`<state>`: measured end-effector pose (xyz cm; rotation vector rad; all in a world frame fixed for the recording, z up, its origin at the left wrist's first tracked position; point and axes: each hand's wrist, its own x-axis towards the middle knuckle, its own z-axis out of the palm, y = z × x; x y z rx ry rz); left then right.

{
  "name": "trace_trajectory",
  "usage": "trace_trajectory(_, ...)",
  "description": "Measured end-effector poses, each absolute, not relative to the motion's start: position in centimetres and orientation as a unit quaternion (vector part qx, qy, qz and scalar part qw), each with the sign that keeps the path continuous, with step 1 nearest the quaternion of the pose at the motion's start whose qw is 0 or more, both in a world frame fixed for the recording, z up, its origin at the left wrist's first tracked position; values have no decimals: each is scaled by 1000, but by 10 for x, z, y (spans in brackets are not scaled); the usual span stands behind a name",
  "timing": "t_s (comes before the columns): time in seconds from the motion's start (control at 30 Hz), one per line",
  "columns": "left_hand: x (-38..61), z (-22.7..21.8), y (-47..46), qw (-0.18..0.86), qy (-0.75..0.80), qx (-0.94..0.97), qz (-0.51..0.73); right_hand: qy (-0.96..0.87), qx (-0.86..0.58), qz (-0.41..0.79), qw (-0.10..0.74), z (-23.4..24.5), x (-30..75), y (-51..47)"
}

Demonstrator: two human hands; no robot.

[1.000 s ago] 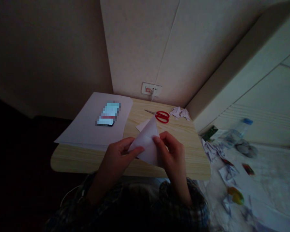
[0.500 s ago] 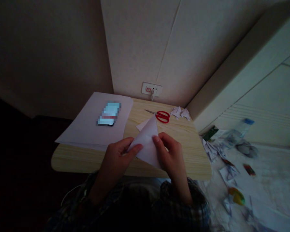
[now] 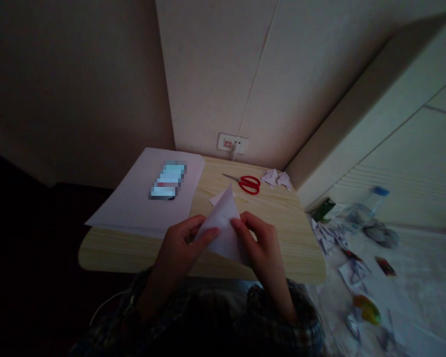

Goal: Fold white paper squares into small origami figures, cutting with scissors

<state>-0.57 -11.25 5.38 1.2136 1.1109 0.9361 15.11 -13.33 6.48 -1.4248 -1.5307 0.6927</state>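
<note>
Head camera view: two bare hands are gripping a white, cone-like piece of folded paper [image 3: 223, 235], which is being held over the near middle of a pale wood-grained table [image 3: 286, 243] with its pointed tip facing away from the person; this folded paper is serving as the landmark. On its left side the left hand [image 3: 182, 245] is pinching it, the thumb lying across its face; on its right side the right hand [image 3: 259, 243] is pressing thumb and fingers on its edge. Whether its lower edge is touching the wood, one cannot tell. Just beyond its tip, slightly left, a small flat white paper piece [image 3: 215, 199] is lying partly hidden by it. Beyond it to the right, a pair of red-handled metal scissors [image 3: 250, 185] is resting, and farther right two small white folded-paper figures [image 3: 270, 177] are sitting side by side. Left of it, large white paper sheets [image 3: 130, 203] are lying beneath a lit, pixelated phone [image 3: 168, 179].
</note>
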Motion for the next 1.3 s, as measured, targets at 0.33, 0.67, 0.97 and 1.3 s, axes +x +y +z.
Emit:
trace_trajectory(0.33,-7,51,-107,592,453,506,433,-667,-548,281,420,63,151,-135)
trace_trajectory(0.67,-8,54,-110,562,468,516,446,-653,-555,281,432,62,148,-133)
trace_trajectory(0.97,-7,50,-106,583,442,509,453,-682,-539,282,406,60,147,-135)
trace_trajectory(1.3,-9,51,-103,616,451,470,443,-704,-536,279,373,59,146,-136)
